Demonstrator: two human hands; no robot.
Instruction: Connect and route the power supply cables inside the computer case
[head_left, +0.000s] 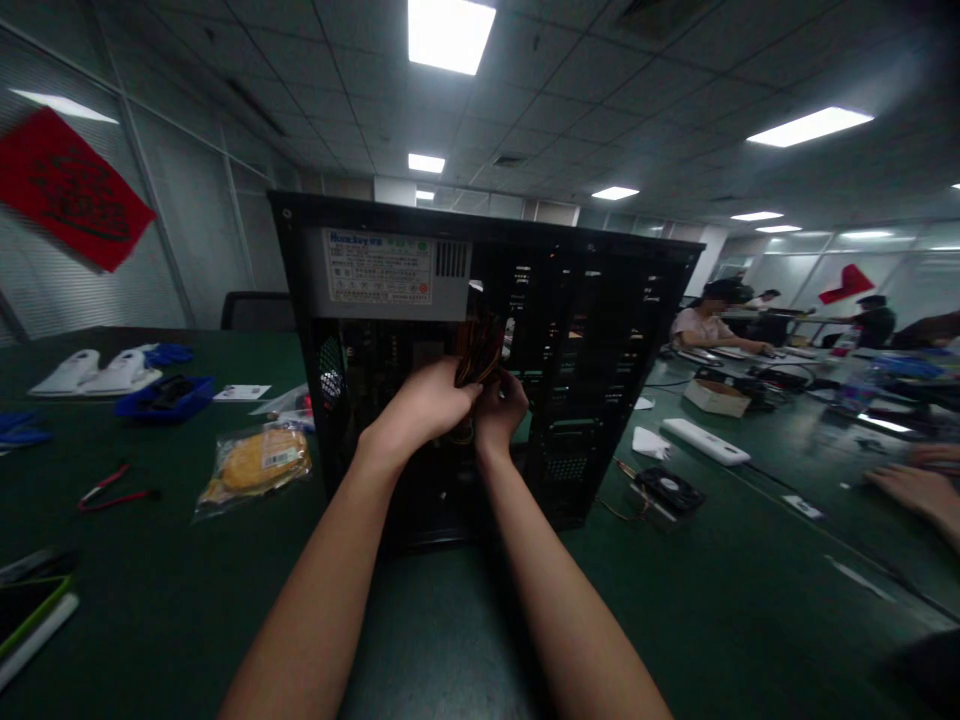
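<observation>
A cable bundle (480,345) is hanging above the fingers, inside a computer case (559,350). The left hand (441,398) is clamping it, apparently gathering strands; the right hand (501,412) is curling against it, grip unclear. The case's open side is facing them, seemingly for access; a power supply (401,270) is sitting above-left.

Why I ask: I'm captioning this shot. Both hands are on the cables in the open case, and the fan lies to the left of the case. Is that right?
Not quite: the head view shows the fan to the right of the case. The rest holds: both hands are on the cables in it.
</observation>
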